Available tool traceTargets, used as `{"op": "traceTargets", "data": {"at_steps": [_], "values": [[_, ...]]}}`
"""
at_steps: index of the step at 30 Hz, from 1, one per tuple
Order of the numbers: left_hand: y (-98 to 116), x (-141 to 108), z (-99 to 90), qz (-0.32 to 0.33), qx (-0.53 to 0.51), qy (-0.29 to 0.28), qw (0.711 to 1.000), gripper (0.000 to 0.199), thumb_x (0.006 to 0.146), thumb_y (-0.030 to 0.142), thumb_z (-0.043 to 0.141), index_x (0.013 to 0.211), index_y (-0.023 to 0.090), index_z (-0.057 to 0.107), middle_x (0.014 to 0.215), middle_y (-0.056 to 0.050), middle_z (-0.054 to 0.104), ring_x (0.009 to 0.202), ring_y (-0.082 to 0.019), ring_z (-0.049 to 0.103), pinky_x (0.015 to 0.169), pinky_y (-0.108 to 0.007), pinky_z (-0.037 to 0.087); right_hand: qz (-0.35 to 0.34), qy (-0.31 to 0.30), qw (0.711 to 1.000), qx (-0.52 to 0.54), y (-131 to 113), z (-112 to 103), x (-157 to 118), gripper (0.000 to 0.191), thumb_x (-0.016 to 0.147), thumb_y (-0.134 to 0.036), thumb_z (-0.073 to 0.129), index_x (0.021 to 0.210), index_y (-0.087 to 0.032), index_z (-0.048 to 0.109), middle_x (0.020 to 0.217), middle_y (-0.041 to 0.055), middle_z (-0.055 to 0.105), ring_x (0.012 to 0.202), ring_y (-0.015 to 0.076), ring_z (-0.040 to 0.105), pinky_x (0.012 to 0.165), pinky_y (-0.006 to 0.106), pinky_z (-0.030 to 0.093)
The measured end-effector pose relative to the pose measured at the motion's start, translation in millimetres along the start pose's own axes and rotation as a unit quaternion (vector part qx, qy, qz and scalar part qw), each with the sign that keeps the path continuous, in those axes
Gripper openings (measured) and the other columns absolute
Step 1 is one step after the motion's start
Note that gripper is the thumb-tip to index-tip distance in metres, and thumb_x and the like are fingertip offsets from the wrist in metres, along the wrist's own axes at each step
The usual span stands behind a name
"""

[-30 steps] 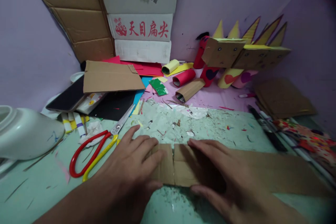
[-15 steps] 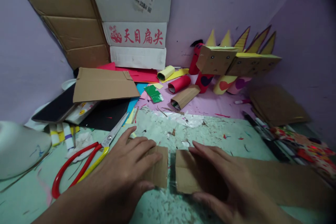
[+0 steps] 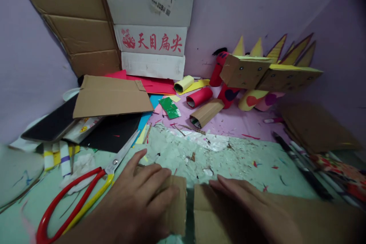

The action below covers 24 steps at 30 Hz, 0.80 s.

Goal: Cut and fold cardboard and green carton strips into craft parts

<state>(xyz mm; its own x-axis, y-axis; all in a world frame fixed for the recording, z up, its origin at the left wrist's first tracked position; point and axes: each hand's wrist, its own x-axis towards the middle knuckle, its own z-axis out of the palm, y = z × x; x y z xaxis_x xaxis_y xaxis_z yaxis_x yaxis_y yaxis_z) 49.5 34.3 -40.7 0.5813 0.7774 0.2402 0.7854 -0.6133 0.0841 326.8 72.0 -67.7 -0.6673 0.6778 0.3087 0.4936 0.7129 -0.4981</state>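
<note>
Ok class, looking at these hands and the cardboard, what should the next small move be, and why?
Probably the left hand should slide the short cardboard piece slightly away: a narrow gap separates it from the long strip, and the right hand rests over that strip.

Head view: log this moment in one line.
left hand: on flat brown cardboard piece | right hand: on flat brown cardboard strip | cardboard edges: apart, narrow gap

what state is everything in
scissors: blades look closed
phone-like device: screen dark
red tube: on its side
pale yellow tube: on its side
brown tube: on its side
left cardboard piece: flat, under left hand
right cardboard piece: flat, under right hand
cardboard box: unfolded, upright
</note>
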Motion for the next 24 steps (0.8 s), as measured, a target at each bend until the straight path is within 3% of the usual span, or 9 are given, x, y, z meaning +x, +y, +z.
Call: {"op": "traceTargets", "data": {"at_steps": [5, 11, 19, 24], "values": [[14.9, 1.1, 21.9, -0.037, -0.033, 0.065, 0.997, 0.030, 0.074, 0.041, 0.066, 0.096, 0.022, 0.062, 0.103, -0.004, 0.069, 0.093, -0.025, 0.059, 0.102, -0.051, 0.025, 0.001, -0.008, 1.000, 0.008, 1.2, 5.2, -1.6, 0.076, 0.077, -0.047, 0.066, 0.140, -0.027, 0.030, 0.117, 0.0108, 0.063, 0.104, 0.0292, 0.063, 0.080, 0.038, 0.056], [19.3, 4.3, 8.3, -0.069, -0.053, 0.006, 0.996, 0.032, 0.070, 0.038, 0.073, 0.096, 0.022, 0.064, 0.108, -0.004, 0.068, 0.093, -0.026, 0.060, 0.087, -0.044, 0.039, 0.020, -0.036, 0.999, -0.008, -2.4, 3.3, 0.0, 0.082, 0.072, -0.039, 0.071, 0.142, -0.027, 0.030, 0.117, 0.0117, 0.062, 0.103, 0.0291, 0.062, 0.080, 0.040, 0.055], [22.4, 3.1, -0.4, -0.083, -0.079, -0.091, 0.989, 0.029, 0.078, 0.025, 0.063, 0.107, 0.022, 0.060, 0.121, -0.008, 0.062, 0.107, -0.029, 0.055, 0.092, -0.050, 0.040, 0.006, -0.030, 0.999, -0.042, -6.4, 3.0, -0.9, 0.086, 0.072, -0.036, 0.071, 0.143, -0.026, 0.025, 0.119, 0.0116, 0.061, 0.105, 0.0296, 0.060, 0.080, 0.041, 0.055], [24.2, 4.9, -2.6, -0.095, -0.100, -0.116, 0.984, 0.034, 0.075, 0.016, 0.060, 0.108, 0.025, 0.060, 0.123, -0.006, 0.061, 0.108, -0.030, 0.054, 0.092, -0.053, 0.040, 0.006, -0.032, 0.998, -0.046, -6.9, 3.3, -0.5, 0.083, 0.071, -0.037, 0.071, 0.141, -0.025, 0.028, 0.119, 0.0116, 0.061, 0.105, 0.0286, 0.060, 0.081, 0.040, 0.055]]}}
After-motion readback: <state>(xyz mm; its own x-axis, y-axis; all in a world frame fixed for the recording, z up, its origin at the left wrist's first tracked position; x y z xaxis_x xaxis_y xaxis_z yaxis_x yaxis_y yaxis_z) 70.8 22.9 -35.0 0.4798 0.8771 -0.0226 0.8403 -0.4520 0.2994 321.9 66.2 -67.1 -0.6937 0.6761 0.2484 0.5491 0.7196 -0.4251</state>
